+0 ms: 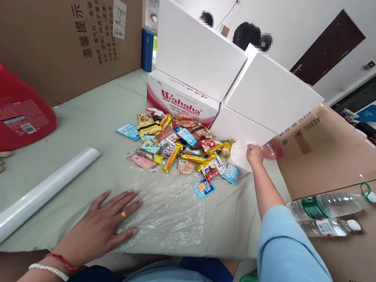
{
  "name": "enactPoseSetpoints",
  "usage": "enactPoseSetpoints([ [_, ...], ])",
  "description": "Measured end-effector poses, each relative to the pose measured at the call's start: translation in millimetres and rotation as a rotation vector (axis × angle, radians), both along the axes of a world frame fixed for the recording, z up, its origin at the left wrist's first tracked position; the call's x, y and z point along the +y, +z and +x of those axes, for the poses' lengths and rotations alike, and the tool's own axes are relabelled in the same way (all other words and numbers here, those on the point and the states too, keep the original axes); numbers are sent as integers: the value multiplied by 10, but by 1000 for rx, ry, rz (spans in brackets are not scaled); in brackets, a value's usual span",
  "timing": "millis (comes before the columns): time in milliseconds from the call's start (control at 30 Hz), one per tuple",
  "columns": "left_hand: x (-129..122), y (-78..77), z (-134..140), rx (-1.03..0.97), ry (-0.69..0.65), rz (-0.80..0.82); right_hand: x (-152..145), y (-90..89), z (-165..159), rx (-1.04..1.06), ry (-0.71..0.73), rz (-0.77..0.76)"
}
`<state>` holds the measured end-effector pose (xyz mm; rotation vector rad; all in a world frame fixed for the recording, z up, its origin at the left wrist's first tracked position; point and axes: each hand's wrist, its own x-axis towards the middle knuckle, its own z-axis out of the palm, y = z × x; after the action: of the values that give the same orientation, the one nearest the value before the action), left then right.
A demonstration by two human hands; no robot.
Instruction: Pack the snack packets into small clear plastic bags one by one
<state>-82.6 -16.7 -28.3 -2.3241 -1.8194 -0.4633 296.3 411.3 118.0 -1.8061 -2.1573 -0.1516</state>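
We are resting our left hand, grip released, at the left edge of the transparent plastic. Our right hand is grasping the white tub right of the snacks. The counter is leaving room toward the white roll.

Snack packets on table before carton, roll left, bottles right
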Motion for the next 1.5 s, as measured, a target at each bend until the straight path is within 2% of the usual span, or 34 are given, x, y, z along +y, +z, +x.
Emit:
enactPoseSetpoints([
  [133,-4,30,15,-6,-1,7,5,-57,-63,-36,14,-43],
  [200,-10,48,25,-17,8,1,-137,-75,-40,-39,34,37],
  [267,-15,66,31,-30,14,-9,-390,-150,33,-13,166,141],
  [333,-18,79,33,-46,10,-18,-739,-327,113,26,424,163],
  [433,-19,84,31,-67,10,-57,-1280,-735,118,-22,770,-32],
  [500,-15,75,27,-77,16,-87,-1505,-993,6,-74,838,-151],
  [600,-5,62,23,-83,20,-113,-1518,-1193,-245,-43,755,-184],
  [733,-10,108,46,-120,38,-143,-1310,-1113,-456,7,690,-221],
  [833,-33,191,85,-200,73,-180,-1421,-984,-495,93,641,-191],
  [933,-45,255,113,-300,147,-206,-1877,-926,-491,221,676,-143],
  [1033,-49,270,122,-336,209,-234,-2511,-979,-429,195,875,-277],
  [1100,-61,264,98,-304,207,-270,-2870,-1051,-340,129,950,-374],
  [1167,-85,267,32,-274,183,-317,-3093,-1103,-212,119,951,-425],
  [1233,-106,306,-60,-283,162,-355,-3180,-1104,-74,195,922,-436],
  [1300,-101,397,-130,-312,190,-340,-3177,-1044,17,308,889,-430],
  [1367,-47,537,-123,-326,299,-253,-3144,-943,2,395,860,-417],
  [1433,60,701,-7,-327,444,-139,-3119,-837,-132,426,868,-410],
  [1500,199,838,200,-340,510,-80,-3121,-772,-352,413,926,-414],
])
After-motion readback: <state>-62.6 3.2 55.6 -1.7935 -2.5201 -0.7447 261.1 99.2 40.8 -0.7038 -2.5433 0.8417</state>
